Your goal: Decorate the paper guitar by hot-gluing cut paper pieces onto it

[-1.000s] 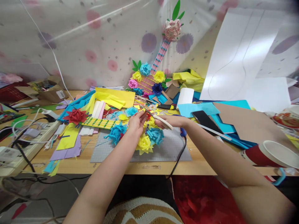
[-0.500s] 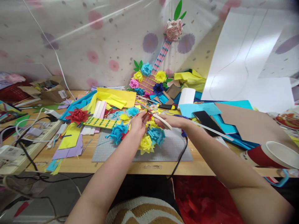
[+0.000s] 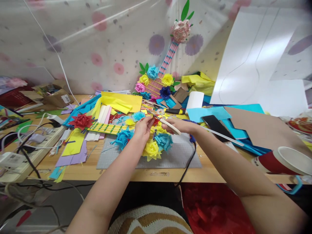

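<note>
White-handled scissors are in my right hand, their blades pointing left toward my left hand. My left fingers are pinched together at the blade tips; what they hold is too small to make out. Below both hands lies a yellow paper guitar, its neck with green bars reaching left. A blue paper flower, a yellow flower and another blue flower surround its body. A red flower sits at the neck's far end. The grey cutting mat is underneath.
A pink flowered guitar leans on the back curtain. To the right are a black phone, brown card and a red-and-white cup. A power strip with cables lies left. A black cord hangs over the front edge.
Both hands remain nearly in place. The scissor handles have shifted very slightly to the right and down.
</note>
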Tool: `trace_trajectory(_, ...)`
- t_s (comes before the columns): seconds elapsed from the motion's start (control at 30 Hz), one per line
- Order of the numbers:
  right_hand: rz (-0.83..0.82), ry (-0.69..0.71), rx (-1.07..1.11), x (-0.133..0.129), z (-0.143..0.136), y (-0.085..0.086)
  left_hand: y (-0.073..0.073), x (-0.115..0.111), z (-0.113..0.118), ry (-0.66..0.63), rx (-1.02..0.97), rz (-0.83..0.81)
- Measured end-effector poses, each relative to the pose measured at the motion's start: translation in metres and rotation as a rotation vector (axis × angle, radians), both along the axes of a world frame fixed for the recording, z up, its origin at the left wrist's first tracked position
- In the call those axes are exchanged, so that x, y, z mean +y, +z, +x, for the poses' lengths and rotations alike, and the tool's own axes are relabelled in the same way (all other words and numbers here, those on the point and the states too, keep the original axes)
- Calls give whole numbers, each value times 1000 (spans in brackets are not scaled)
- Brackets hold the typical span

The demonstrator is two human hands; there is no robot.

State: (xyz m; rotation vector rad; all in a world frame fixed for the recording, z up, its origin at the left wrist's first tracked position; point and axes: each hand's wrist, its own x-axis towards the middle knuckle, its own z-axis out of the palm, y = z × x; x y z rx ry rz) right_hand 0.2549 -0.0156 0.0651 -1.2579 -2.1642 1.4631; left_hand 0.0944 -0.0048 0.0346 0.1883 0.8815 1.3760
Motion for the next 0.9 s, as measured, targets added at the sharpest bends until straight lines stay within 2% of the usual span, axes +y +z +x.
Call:
trace_trajectory(0.2,1,48,33,2,9,-2,3,-2,-8,-87,67,53)
trace_trajectory(0.53,-1,96,-35,2,17,-1,13,-3,-22,-285,226,89)
trace_trajectory(0.9,31,156,-140,-1,25,1,6,1,-30,-293,306,128)
